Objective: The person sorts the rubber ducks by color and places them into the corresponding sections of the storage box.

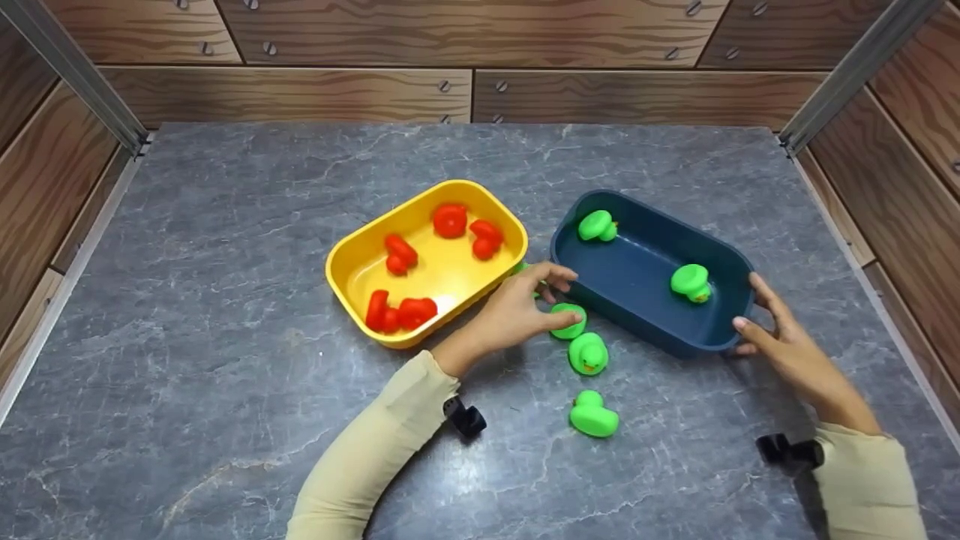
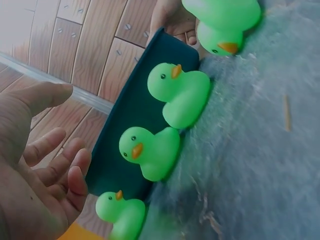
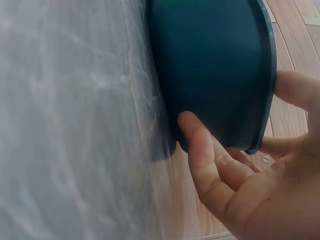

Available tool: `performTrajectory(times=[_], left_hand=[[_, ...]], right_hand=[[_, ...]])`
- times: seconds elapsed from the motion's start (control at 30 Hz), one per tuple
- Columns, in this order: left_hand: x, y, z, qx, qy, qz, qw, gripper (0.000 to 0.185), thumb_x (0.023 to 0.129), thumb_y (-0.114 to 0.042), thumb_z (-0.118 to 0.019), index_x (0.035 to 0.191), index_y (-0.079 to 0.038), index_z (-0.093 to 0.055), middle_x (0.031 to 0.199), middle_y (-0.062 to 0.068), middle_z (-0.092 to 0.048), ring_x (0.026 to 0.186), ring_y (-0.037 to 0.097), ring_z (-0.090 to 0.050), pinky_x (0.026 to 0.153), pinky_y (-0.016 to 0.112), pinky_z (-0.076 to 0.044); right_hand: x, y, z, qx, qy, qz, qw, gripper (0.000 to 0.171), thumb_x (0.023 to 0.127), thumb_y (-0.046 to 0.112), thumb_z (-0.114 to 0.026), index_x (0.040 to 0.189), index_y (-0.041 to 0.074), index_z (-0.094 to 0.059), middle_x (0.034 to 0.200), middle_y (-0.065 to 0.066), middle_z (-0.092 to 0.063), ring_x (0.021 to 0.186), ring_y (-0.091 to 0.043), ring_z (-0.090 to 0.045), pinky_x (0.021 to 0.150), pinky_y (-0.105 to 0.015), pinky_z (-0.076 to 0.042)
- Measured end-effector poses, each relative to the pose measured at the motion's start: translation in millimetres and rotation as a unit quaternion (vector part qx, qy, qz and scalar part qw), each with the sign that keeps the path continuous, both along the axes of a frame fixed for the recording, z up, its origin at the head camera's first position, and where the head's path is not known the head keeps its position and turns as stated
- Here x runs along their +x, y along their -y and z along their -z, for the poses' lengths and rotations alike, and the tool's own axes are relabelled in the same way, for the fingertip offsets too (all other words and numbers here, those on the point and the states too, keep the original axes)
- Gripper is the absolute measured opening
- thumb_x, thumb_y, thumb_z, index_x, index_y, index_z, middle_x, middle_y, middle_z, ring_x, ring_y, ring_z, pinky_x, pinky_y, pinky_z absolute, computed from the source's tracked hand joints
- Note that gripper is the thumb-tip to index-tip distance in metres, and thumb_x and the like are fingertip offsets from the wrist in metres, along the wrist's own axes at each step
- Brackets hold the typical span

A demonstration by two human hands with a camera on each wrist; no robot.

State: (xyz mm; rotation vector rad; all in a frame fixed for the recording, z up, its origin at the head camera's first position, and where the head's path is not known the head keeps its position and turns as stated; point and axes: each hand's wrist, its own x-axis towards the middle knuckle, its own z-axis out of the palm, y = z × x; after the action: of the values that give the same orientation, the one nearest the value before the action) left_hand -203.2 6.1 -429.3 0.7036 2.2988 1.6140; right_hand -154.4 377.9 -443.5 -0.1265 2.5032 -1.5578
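Note:
My left hand [image 1: 517, 304] hovers between the two bins, thumb and fingers apart with nothing between them. Just under its thumb sits a green rubber duck [image 1: 570, 322], partly covered in the head view. Another green duck [image 1: 588, 355] stands close in front of that one, and a third [image 1: 595, 417] lies nearer the front. One more, largely hidden behind the hand, peeks out beside the yellow bin [image 1: 352, 315]. My right hand [image 1: 795, 356] holds the right end of the dark blue bin [image 1: 645, 322], fingers along its outer wall and rim [image 3: 272, 65]. Two green ducks lie inside it.
Several red rubber ducks [image 1: 450, 221] lie in the yellow bin at the left. Both bins stand on a grey marbled tabletop [image 1: 225, 375]. Wood-patterned panels [image 1: 375, 34] enclose the back and sides, with metal posts [image 1: 840, 75] at the rear corners.

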Motion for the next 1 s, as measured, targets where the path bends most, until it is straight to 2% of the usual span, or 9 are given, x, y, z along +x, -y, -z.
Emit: performTrajectory(times=[0.27,0.6,0.87,1.0], left_hand=[[-0.4,3.4,3.8,-0.03,0.0,-0.002,0.9995,0.049,0.082,-0.024,-0.077,0.124,-0.01,-0.057,0.119,0.013,-0.063,0.099,0.024,-0.06,0.092,0.04,-0.051],[-2.8,2.8,7.2,-0.088,-0.011,-0.006,0.9961,0.049,0.081,-0.028,-0.078,0.123,-0.011,-0.06,0.118,0.008,-0.063,0.096,0.016,-0.059,0.083,0.023,-0.049],[-2.8,-1.5,12.6,-0.139,-0.019,-0.009,0.99,0.046,0.08,-0.032,-0.078,0.121,-0.018,-0.062,0.113,0.0,-0.064,0.09,0.012,-0.057,0.077,0.021,-0.045],[-3.4,-3.2,14.5,-0.161,-0.023,-0.008,0.9866,0.046,0.08,-0.032,-0.078,0.121,-0.019,-0.062,0.115,-0.001,-0.064,0.092,0.013,-0.058,0.079,0.024,-0.046]], right_hand=[[-0.2,0.5,1.0,0.001,-0.002,0.0,1.0,0.073,0.103,0.015,-0.043,0.155,0.012,0.008,0.144,-0.031,-0.008,0.082,0.004,-0.059,0.071,-0.015,-0.053],[0.4,-0.3,-0.3,0.01,-0.001,0.0,1.0,0.074,0.103,0.016,-0.044,0.155,0.012,0.008,0.145,-0.032,-0.008,0.086,0.005,-0.058,0.071,-0.014,-0.052],[-0.1,-1.0,0.8,0.01,-0.003,-0.004,1.0,0.073,0.103,0.015,-0.043,0.155,0.011,0.008,0.144,-0.03,-0.009,0.085,0.005,-0.058,0.071,-0.014,-0.052],[0.0,-0.9,0.9,0.014,-0.003,-0.003,1.0,0.072,0.103,0.017,-0.043,0.155,0.013,0.007,0.144,-0.03,-0.01,0.083,0.005,-0.058,0.072,-0.014,-0.052]])
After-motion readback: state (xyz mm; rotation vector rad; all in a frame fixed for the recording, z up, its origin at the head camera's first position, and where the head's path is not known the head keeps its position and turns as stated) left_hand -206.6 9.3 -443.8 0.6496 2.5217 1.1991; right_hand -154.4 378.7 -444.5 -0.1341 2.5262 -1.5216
